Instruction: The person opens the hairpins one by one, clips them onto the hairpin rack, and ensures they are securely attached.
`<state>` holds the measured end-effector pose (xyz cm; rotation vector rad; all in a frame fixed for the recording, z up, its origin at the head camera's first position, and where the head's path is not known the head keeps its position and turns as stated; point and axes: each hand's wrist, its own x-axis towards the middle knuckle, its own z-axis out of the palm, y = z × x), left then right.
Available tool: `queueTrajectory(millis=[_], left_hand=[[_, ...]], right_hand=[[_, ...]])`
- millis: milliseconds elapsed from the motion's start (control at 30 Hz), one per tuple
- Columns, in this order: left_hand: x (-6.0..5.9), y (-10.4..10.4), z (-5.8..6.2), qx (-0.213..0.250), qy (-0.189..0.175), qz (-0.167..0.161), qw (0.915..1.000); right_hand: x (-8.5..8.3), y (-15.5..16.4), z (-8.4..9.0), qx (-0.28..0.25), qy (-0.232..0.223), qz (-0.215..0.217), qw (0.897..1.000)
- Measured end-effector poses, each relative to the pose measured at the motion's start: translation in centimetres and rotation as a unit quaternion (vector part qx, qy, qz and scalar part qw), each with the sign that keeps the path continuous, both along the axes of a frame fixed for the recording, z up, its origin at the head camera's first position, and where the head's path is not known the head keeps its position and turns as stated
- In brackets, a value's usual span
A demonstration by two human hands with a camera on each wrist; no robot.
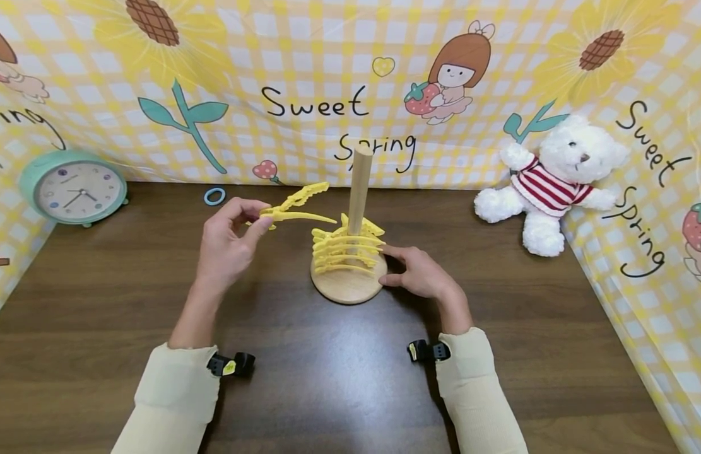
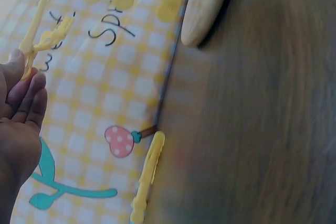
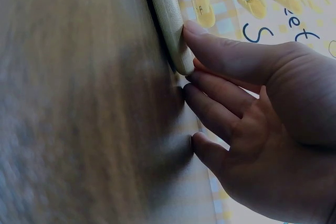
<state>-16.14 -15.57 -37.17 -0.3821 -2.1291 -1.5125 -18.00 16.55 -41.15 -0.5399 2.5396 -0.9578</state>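
My left hand (image 1: 228,243) pinches a yellow hair clip (image 1: 276,213) at its near end, left of the wooden post (image 1: 358,189). The clip's two arms are spread apart, pointing toward the post. Several more yellow hair clips (image 1: 350,247) are stacked around the lower post, above its round wooden base (image 1: 350,293). With the thumb on top and fingers at its side, my right hand (image 1: 421,272) grips the base's right edge (image 3: 176,40). Another yellow clip (image 2: 148,174) lies on the table in the left wrist view, mostly hidden behind the left hand in the head view.
A light blue ring (image 1: 214,197) lies at the back, close to a mint alarm clock (image 1: 77,189) on the left. A white teddy bear (image 1: 554,183) in a striped shirt sits at the back right. Yellow checked cloth (image 1: 316,57) surrounds the brown table (image 1: 305,391).
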Motion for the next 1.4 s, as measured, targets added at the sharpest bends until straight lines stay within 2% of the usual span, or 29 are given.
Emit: queueTrajectory(millis=[233, 467, 767, 1400], left_hand=[[0.3, 1.5, 0.4, -0.009, 0.023, -0.038, 0.999], [0.4, 2.8, 1.0, -0.017, 0.052, -0.054, 0.997], [0.6, 4.0, 1.6, -0.03, 0.064, -0.078, 0.9944], [0.6, 5.4, 1.6, -0.058, 0.06, -0.08, 0.9933]], right_hand=[[-0.1, -0.1, -0.1, 0.001, 0.002, 0.0, 1.0], [-0.1, 0.0, 0.0, 0.003, 0.002, 0.001, 1.0], [-0.1, 0.1, 0.0, 0.005, 0.004, 0.003, 1.0], [0.0, 0.0, 0.0, 0.003, 0.003, -0.001, 1.0]])
